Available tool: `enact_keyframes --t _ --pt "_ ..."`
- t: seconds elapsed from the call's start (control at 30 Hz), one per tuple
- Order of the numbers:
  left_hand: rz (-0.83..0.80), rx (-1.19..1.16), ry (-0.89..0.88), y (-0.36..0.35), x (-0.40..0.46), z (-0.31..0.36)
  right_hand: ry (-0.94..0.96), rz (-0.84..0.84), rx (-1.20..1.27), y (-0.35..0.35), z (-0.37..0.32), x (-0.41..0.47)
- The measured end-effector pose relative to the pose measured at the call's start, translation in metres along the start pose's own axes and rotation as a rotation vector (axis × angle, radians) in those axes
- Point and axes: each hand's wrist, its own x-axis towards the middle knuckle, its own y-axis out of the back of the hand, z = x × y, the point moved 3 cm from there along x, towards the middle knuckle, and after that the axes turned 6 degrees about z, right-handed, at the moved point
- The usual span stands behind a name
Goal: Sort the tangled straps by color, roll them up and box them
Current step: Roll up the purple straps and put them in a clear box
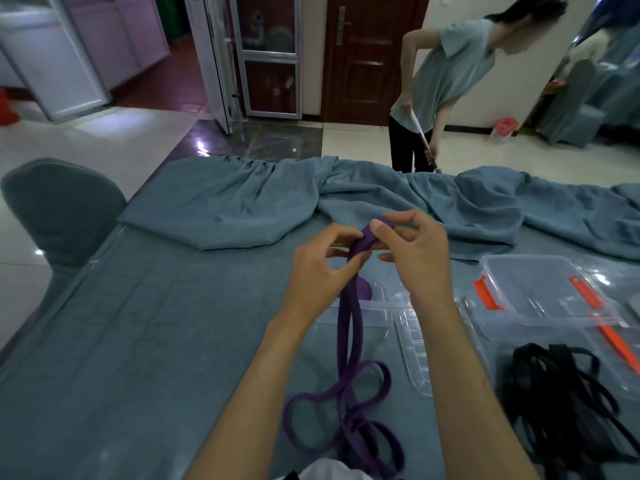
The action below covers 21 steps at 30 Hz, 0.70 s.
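Your left hand (320, 268) and right hand (412, 251) both pinch the folded top end of a long purple fabric strap (349, 327), held above the middle of the grey-blue cloth-covered table (156, 341). Its tail loops toward the near edge. A tangled black strap pile (561, 400) lies at the right edge, beside clear plastic boxes (540, 292) with orange clips.
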Motion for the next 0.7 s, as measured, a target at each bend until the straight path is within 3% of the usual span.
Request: enact_keyframes --t 0.27,0.53,0.7 --pt "0.032 -0.131 0.052 0.012 0.007 0.004 -0.320 -0.140 0.249 -0.003 0.008 -0.004" --pt "0.123 -0.244 0.158 0.006 0.005 -0.001 -0.359 -0.243 0.277 -0.009 0.001 -0.014" --pt "0.023 -0.266 0.215 0.003 0.002 -0.004 -0.356 -0.234 0.194 -0.008 0.004 -0.012"
